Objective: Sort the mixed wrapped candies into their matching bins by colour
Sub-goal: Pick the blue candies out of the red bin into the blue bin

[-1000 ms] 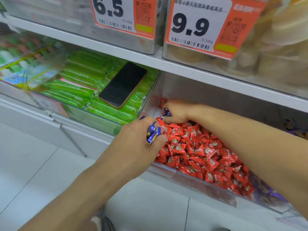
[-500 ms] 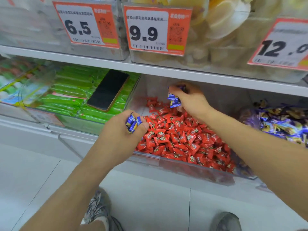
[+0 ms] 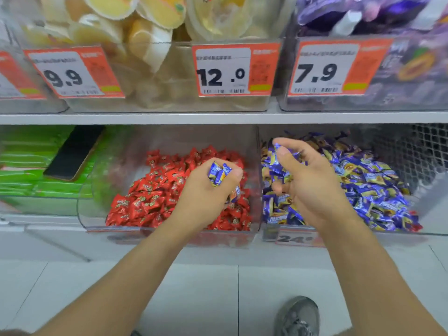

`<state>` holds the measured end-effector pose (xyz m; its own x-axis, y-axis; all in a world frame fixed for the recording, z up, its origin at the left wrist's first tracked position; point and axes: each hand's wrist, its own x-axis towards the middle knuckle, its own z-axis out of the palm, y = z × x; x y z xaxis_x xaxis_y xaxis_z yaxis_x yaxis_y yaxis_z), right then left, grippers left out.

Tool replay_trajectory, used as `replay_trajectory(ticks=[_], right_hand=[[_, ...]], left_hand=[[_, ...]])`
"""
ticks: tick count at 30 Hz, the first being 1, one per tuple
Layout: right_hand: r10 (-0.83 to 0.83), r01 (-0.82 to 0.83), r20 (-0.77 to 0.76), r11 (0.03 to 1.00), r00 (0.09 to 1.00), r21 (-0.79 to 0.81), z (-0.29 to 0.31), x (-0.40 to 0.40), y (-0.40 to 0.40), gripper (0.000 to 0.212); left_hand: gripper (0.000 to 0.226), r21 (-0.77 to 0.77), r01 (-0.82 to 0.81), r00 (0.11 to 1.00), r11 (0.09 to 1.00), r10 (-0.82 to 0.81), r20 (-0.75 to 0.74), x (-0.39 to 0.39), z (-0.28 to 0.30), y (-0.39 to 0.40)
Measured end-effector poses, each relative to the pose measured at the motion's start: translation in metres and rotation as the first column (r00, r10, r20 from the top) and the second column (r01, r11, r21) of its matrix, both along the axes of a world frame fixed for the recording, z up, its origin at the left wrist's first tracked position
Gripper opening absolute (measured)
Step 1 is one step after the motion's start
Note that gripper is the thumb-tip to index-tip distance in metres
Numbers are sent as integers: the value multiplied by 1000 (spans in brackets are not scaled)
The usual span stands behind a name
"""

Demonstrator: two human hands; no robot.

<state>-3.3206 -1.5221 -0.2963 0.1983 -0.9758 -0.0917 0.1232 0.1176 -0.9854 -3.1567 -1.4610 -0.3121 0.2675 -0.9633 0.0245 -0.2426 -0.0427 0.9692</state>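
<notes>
The left hand (image 3: 211, 190) grips a bunch of blue candies (image 3: 219, 173) above the red bin (image 3: 169, 229), likely strays. The right hand (image 3: 308, 180) pinches another over the blue bin (image 3: 426, 224), ready to drop.

two hands (image 3: 208, 190), three lower bins (image 3: 169, 229), four price tags (image 3: 236, 70), one phone (image 3: 72, 154), one shoe (image 3: 298, 316).

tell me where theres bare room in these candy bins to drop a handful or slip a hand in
The red candy bin has bare floor at its left and back, between its curved wall and the red candies. The blue candy bin shows bare room at its right, beside the mesh. The blue candies crowd the rest. The phone covers part of the green packets.
</notes>
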Motion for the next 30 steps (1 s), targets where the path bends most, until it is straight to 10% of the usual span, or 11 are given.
replay_trajectory(ticks=[4,9,21,27,30], right_hand=[[-413,267,-333,874,847,-407,-4,-56,-21,13],[-516,230,-573,836,636,-498,-12,-98,-63,24],[-127,23,-494,977,860,-212,-8,-150,-73,50],[-427,33,-701,865,571,-501,-9,-131,-55,32],[-534,2,-535,710,655,-704,-13,-76,-22,21]], left_hand=[[9,-141,60,986,988,-36,165,-65,6,-39],[13,-250,175,880,952,-37,474,-134,0,-97],[96,151,412,618,898,-398,678,-132,-6,-136],[50,25,395,601,918,-279,749,-98,3,-88],[18,-156,292,642,943,-72,763,-50,7,-45]])
